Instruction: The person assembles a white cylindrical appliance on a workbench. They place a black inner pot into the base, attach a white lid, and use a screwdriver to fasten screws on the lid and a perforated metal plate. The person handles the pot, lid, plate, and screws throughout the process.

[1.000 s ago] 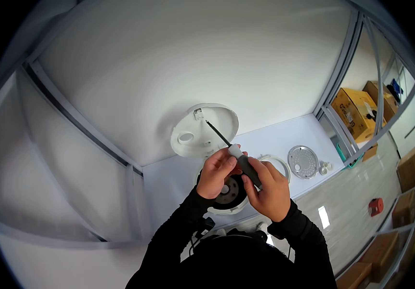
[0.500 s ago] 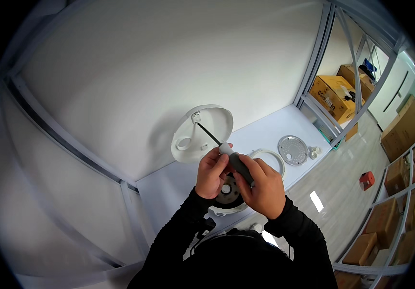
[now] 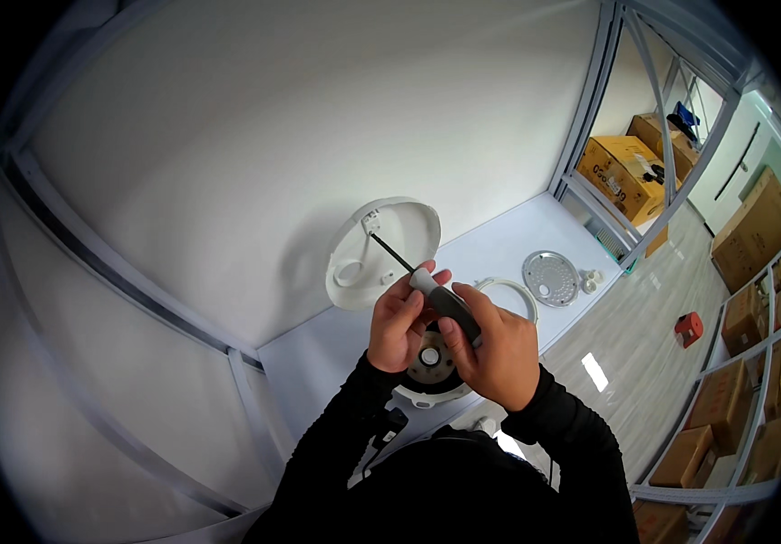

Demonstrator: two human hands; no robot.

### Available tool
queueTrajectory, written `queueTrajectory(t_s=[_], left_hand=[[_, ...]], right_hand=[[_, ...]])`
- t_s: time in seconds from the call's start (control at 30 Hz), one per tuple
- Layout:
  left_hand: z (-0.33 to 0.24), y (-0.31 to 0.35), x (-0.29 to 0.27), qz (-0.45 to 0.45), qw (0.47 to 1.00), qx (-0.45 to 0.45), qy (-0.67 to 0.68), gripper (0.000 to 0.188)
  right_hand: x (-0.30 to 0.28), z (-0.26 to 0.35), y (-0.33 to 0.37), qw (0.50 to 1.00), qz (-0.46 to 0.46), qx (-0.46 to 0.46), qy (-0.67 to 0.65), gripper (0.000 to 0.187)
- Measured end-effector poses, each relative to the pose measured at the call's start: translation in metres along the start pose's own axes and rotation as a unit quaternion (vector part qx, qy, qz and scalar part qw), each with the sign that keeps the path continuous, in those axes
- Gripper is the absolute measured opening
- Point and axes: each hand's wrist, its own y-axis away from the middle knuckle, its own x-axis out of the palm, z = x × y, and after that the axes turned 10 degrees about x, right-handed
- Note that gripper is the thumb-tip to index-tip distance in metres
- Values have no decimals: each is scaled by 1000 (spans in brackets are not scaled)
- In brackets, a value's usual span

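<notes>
A screwdriver [image 3: 452, 311] with a dark grey handle and pale collar slants up and left between my hands. My right hand [image 3: 504, 354] is closed round its handle; my left hand [image 3: 397, 328] grips it by the collar. Its thin dark shaft points into the raised white lid [image 3: 419, 227], and the tip lies over the white fitting [image 3: 371, 220] at the lid's upper left. Whether the tip touches is too small to tell. Below my hands sits a round white appliance base [image 3: 423, 399], like a rice cooker, with a dark inside and a metal disc [image 3: 429, 360]; my hands partly cover it.
To the right on the white table [image 3: 527, 231] lie a white ring [image 3: 533, 308], a perforated metal disc [image 3: 551, 278] and small white parts [image 3: 590, 280]. A wall stands behind the lid. Beyond the table are cardboard boxes [image 3: 622, 177], a red object [image 3: 689, 329] and shelves.
The view has shifted slightly. My right hand's fingers have shifted on the screwdriver handle, and my left fingers have lifted a little at the collar. The lid stays raised.
</notes>
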Motion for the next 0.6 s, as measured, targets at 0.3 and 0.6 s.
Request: queueTrajectory(t_s=[0.3,0.6], left_hand=[[11,-7,-18,-2,1000,27,-3,43],[-6,-12,5,6,999,15,44,47]], right_hand=[[-11,14,-7,999,-18,-10,-34,50],[-10,11,-5,999,21,15,35,45]])
